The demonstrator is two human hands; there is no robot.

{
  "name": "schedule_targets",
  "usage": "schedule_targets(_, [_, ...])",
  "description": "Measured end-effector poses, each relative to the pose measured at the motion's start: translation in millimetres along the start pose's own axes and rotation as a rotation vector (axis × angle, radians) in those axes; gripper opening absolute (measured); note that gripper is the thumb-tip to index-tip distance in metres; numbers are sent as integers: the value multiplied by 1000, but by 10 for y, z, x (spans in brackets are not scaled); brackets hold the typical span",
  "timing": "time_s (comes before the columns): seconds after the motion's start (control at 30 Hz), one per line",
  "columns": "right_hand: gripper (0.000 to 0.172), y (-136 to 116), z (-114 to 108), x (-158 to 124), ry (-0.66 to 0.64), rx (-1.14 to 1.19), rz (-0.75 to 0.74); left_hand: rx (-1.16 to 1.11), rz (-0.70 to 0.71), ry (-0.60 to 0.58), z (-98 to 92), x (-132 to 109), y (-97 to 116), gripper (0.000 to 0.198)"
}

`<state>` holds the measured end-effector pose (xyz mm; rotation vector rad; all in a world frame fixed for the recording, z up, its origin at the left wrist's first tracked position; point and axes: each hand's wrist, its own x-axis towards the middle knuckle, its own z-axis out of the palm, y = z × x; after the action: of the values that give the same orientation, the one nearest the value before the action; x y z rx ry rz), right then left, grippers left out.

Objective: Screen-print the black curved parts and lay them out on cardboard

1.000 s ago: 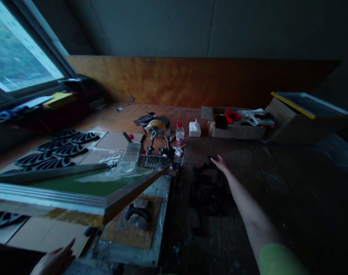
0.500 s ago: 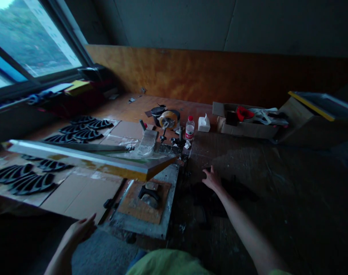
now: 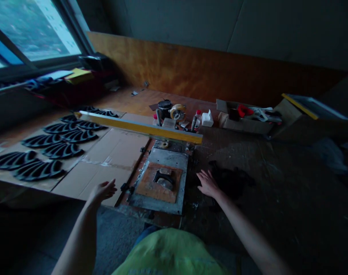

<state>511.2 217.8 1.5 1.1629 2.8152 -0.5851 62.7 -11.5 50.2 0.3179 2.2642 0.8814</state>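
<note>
My right hand lies open and flat on the dark bench, just left of a heap of black parts. My left hand hovers open over the cardboard sheet, close to the left edge of the grey printing base. A black curved piece sits on the brown pad of that base. Above it the screen frame with a yellow edge is swung up, seen almost edge-on.
Several black fan-shaped pieces lie in rows on cardboard at the left. A tape roll, dark tin, bottle and white box stand behind the frame. An open carton and a tilted frame are far right.
The view has pulled back and up. My right hand has drawn back from the far black pieces toward me. My left hand has risen over the cardboard.
</note>
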Motion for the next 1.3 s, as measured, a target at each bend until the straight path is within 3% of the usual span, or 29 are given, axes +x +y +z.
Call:
schedule_targets(0.1, [65, -231, 151, 42, 10, -16, 193, -69, -4, -132, -69, 202, 117, 49])
schedule_targets(0.27, [47, -371, 103, 63, 77, 42, 429, -66, 110, -223, -262, 628, 199, 56])
schedule_targets(0.4, [33, -351, -91, -92, 299, 214, 703, -116, 213, -311, -361, 975, 241, 63])
schedule_targets(0.5, [33, -357, -128, -292, 498, 398, 813, -130, 267, -358, -329, 1034, 403, 65])
schedule_targets(0.57, [41, -379, -65, -427, 598, 570, 872, -164, 320, -398, -278, 924, 607, 63])
schedule_targets(0.67, [47, -402, 62, -573, 666, 796, 975, -304, 442, -461, -217, 573, 1044, 65])
schedule_targets(0.8, [50, -398, 26, -573, 727, 533, 1060, -608, 632, -530, -208, -1, 1717, 68])
schedule_targets(0.93, [54, -462, -248, -370, 775, 417, 862, -699, 772, -591, -237, -383, 2108, 59])
schedule_targets(1.0, [53, -525, -398, -261, 795, 522, 754, -676, 791, -568, -265, -464, 2080, 58])
schedule_targets(1.07, [51, -608, -539, -168, 819, 654, 636, -632, 746, -541, -295, -486, 1888, 59])
schedule_targets(1.17, [45, -817, -730, -11, 823, 738, 460, -476, 556, -586, -276, -440, 1371, 60])
schedule_targets(1.3, [47, -1327, -914, 362, 747, 511, 224, -339, 410, -633, -24, -270, 608, 71])
